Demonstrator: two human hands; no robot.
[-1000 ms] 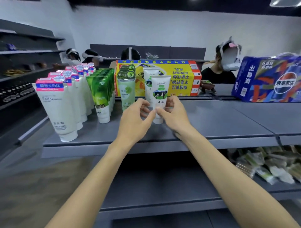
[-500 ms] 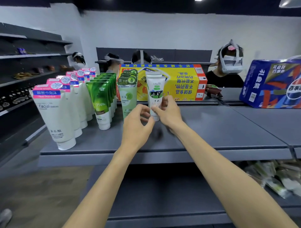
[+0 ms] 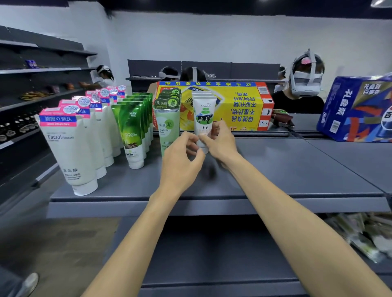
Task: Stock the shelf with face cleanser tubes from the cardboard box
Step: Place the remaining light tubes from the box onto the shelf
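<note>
Milk cleanser tube [image 3: 204, 118] going upright on the shelf [image 3: 275, 169]

Right hand [image 3: 220, 141] pinches its lower body, left hand [image 3: 180, 161] loosely curled beside (light, squashy, probably tippy on that cap).

We see a bright, even scene lit from ceiling lamps [image 3: 380, 2]; straight lines bow at the edges, corners smear, and a soft shadow blurs beneath our hands.

Two bare arms reach out from the bottom. No sleeves show on them. The left hand [image 3: 180, 163] and right hand [image 3: 220, 142] wear nothing.
</note>
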